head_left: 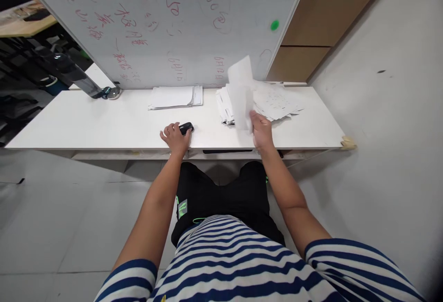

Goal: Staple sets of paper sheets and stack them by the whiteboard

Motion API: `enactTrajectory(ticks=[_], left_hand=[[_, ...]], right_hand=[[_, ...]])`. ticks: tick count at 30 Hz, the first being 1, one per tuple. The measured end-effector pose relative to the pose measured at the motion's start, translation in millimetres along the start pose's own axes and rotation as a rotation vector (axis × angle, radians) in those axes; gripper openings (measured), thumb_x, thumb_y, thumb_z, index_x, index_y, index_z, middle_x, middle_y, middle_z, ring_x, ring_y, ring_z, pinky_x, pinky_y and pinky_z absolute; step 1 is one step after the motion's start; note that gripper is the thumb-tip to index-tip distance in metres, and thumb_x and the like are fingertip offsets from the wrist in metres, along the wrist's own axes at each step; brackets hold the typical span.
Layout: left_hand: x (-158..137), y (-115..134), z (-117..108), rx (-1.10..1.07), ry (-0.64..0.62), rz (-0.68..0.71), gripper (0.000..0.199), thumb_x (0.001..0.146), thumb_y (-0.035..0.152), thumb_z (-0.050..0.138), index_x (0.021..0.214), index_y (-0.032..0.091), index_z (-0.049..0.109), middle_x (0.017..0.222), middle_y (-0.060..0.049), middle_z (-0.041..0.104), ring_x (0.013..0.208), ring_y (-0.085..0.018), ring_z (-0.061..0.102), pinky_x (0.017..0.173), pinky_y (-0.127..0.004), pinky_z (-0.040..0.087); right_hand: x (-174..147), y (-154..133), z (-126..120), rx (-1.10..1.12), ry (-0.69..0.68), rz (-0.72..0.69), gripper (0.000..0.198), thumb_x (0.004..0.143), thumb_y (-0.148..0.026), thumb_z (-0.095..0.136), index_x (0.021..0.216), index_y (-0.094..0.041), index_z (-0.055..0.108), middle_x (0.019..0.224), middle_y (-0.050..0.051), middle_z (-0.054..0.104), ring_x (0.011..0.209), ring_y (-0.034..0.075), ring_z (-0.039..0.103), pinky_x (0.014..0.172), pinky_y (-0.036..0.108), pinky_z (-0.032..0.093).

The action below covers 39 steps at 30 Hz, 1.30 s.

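My right hand pinches white paper sheets by their lower right edge. The sheets stand raised and slightly blurred above the desk, hiding part of a loose paper pile behind them. On the desk's front part, my left hand has its thumb and index finger around a small, glossy black object; its other fingers are spread. The object looks like a stapler, but the hand covers part of it. Behind that hand lies a neater paper stack.
The white desk backs onto a whiteboard with red writing and round magnets. A clear bottle lies tilted at the left, with a round silvery item beside it. Cardboard boxes and a wall stand right.
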<state>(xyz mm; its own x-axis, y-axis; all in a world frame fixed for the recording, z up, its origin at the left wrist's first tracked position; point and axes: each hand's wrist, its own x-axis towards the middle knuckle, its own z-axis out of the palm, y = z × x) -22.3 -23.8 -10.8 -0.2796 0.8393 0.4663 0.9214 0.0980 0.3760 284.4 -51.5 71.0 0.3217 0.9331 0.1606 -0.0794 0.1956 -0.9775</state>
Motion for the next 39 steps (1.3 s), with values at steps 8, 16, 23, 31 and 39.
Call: enactTrajectory(ticks=[8, 16, 23, 31, 39], left_hand=[[-16, 30, -30, -0.679, -0.179, -0.028, 0.062, 0.093, 0.062, 0.049, 0.140, 0.021, 0.052, 0.148, -0.018, 0.054, 0.144, -0.034, 0.044, 0.118, -0.056, 0.036], [-37, 51, -77, -1.552, -0.626, -0.364, 0.106, 0.073, 0.102, 0.025, 0.123, 0.021, 0.069, 0.110, -0.013, 0.076, 0.125, -0.035, 0.062, 0.100, -0.049, 0.054], [-40, 57, -70, -1.239, -0.629, -0.275, 0.065, 0.067, 0.058, 0.088, 0.113, 0.014, 0.073, 0.109, -0.013, 0.077, 0.107, -0.030, 0.071, 0.096, -0.043, 0.055], [-27, 69, -60, -1.048, -0.479, -0.068, 0.058, 0.079, 0.069, 0.071, 0.096, 0.013, 0.076, 0.101, -0.010, 0.078, 0.100, -0.028, 0.070, 0.088, -0.037, 0.053], [-27, 87, -38, -0.832, -0.374, 0.070, 0.052, 0.094, 0.064, 0.055, 0.098, 0.016, 0.075, 0.101, -0.011, 0.077, 0.104, -0.029, 0.069, 0.091, -0.037, 0.052]], right_hand=[[-54, -7, 17, 0.245, -0.264, 0.166, 0.037, 0.077, -0.068, 0.074, 0.087, -0.032, 0.076, 0.098, 0.003, 0.078, 0.112, 0.027, 0.071, 0.105, 0.048, 0.058], [-65, 21, -9, 0.282, -0.159, 0.283, 0.044, 0.075, -0.072, 0.074, 0.094, -0.032, 0.074, 0.102, 0.001, 0.079, 0.113, 0.028, 0.071, 0.095, 0.045, 0.062], [-65, 37, -21, 0.276, -0.155, 0.326, 0.061, 0.071, -0.077, 0.075, 0.101, -0.024, 0.075, 0.102, 0.006, 0.079, 0.121, 0.032, 0.067, 0.100, 0.045, 0.057], [-26, 12, -38, 0.040, -0.184, 0.135, 0.080, 0.070, -0.067, 0.081, 0.133, -0.022, 0.063, 0.120, 0.008, 0.075, 0.111, 0.029, 0.070, 0.097, 0.043, 0.056], [-13, 8, -37, -0.226, -0.106, -0.025, 0.053, 0.073, -0.059, 0.078, 0.103, -0.015, 0.072, 0.102, 0.012, 0.078, 0.097, 0.028, 0.070, 0.089, 0.043, 0.055]])
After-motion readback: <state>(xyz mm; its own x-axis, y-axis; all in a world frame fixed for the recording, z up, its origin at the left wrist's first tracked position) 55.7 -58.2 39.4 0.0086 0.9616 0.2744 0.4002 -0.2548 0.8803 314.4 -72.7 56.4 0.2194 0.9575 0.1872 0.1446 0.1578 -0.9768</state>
